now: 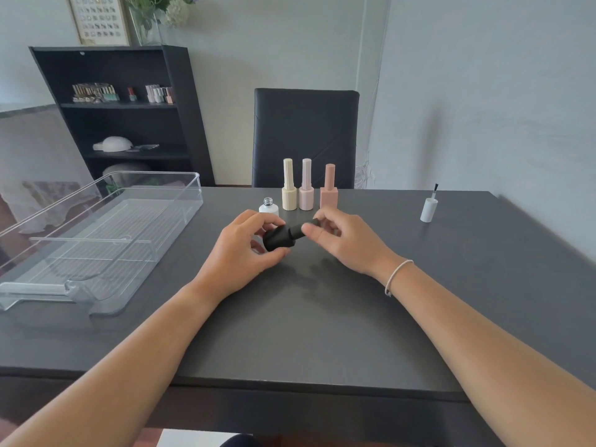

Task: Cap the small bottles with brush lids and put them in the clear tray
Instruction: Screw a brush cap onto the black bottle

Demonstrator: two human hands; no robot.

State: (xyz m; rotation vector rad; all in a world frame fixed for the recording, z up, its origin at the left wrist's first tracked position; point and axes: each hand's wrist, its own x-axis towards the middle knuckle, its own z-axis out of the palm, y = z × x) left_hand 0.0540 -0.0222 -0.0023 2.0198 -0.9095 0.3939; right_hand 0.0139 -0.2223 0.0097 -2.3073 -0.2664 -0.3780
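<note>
A black bottle [278, 238] lies tilted between my hands above the table's middle. My left hand [245, 250] grips its body. My right hand [338, 238] pinches the black brush lid [301, 230] seated on its neck. Behind them stand a white uncapped bottle [268, 206], then a cream capped bottle [289, 185], a pale pink capped bottle [306, 185] and a rose capped bottle [329, 187]. A white brush lid [429, 208] stands upside down at the right, brush pointing up. The clear tray [96, 240] sits at the left with nothing in it.
The dark table [306, 333] ends at a front edge near me. A black chair [304, 137] stands behind the far edge. A black shelf unit [122, 111] with small bottles is at the back left, and a wall runs along the right.
</note>
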